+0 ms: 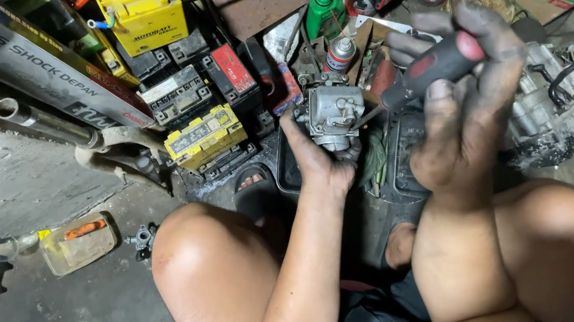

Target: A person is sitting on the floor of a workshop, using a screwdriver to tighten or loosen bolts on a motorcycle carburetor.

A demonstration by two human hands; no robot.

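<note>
The left hand grips a grey carburetor near the frame's centre, while the right hand, at its 3 o'clock, closes around a red-and-black screwdriver, with yellow batteries at 9 o'clock.

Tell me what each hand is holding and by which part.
The left hand holds a grey metal carburetor from below, by its lower body. The right hand holds a screwdriver by its black-and-red handle, its tip at the carburetor.
</note>
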